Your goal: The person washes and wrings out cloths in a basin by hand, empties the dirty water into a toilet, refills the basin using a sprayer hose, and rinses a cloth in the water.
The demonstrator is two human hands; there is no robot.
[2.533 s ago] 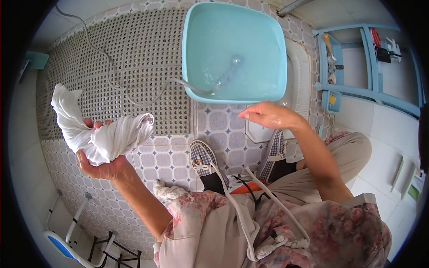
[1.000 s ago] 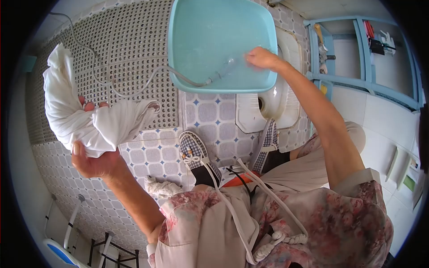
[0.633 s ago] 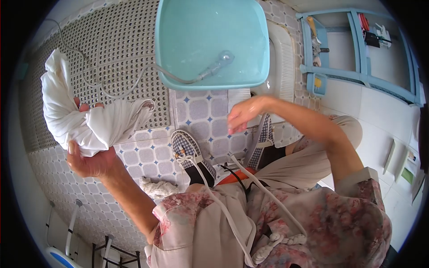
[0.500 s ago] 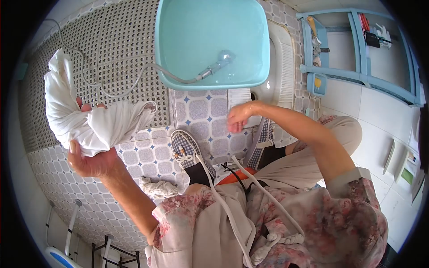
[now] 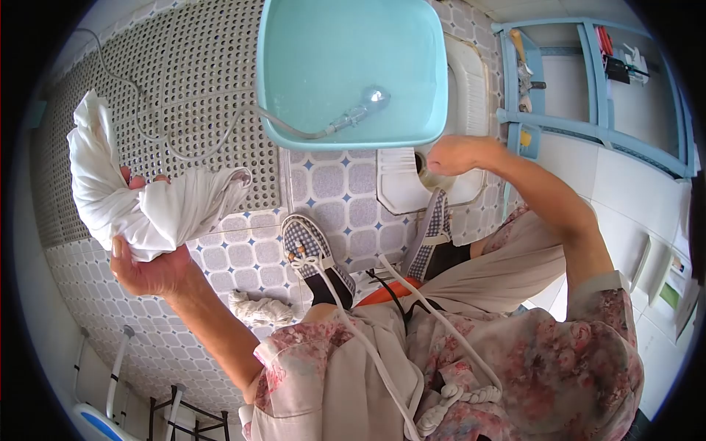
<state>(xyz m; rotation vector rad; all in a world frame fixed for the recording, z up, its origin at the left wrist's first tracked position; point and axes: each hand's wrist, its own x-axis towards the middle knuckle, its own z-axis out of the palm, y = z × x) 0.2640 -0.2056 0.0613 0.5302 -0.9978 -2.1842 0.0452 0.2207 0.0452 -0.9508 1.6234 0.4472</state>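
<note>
My left hand (image 5: 151, 272) is closed around a bunched, twisted white cloth (image 5: 158, 213), holding it up at the left. Its thumb lies on the near side and fingertips show over the far side. My right hand (image 5: 452, 156) is at the near right corner of a turquoise basin (image 5: 353, 140). Its fingers are curled in and partly hidden, with no object showing in them. A shower head (image 5: 373, 99) on a grey hose lies in the basin, which appears to hold clear water.
Below the right hand is a squat toilet (image 5: 401, 184). A perforated mat (image 5: 198, 66) covers the floor at the far left. A crumpled off-white cloth (image 5: 259, 309) lies by my left shoe (image 5: 305, 246). A blue shelf rack (image 5: 599, 128) stands at right, a stool (image 5: 187, 415) at lower left.
My right hand has moved right and slightly up, from over the floor tiles to beside the basin's corner. The left hand and white cloth have shifted slightly left and down.
</note>
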